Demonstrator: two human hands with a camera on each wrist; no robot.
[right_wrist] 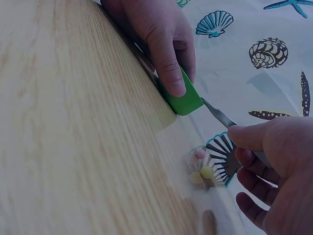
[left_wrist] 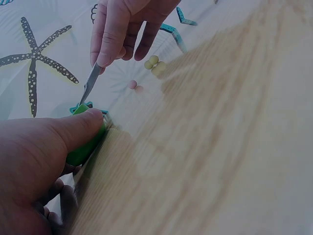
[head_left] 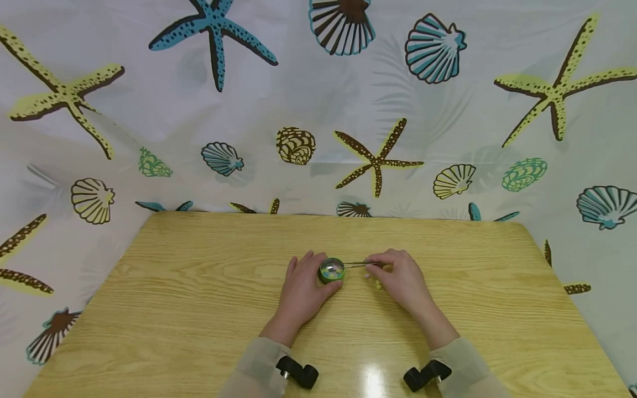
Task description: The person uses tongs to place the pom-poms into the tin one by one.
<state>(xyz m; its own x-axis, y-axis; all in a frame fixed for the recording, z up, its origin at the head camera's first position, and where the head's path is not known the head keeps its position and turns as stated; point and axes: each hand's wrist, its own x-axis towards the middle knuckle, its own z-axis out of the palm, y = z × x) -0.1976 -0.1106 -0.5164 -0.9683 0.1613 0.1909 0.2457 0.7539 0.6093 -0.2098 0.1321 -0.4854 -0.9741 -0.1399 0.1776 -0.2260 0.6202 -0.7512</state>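
A: Table (head_left: 199, 309)? Room?
B: Glossy wood-grain; starfish-and-shell curtain (head_left: 318, 99) behind.
A: Your hands?
B: Your left hand (head_left: 302, 290) grips the round green tin (head_left: 331, 270) mid-table; right hand (head_left: 400, 276) pinches thin metal tweezers (head_left: 355, 265) over it, beads (head_left: 378, 284) beside.

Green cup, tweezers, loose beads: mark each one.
green cup (right_wrist: 186, 100), right wrist view, on its side wall below the thumb.
tweezers (left_wrist: 90, 84), left wrist view, on the metal blades.
loose beads (right_wrist: 206, 172), right wrist view, on a yellow bead.
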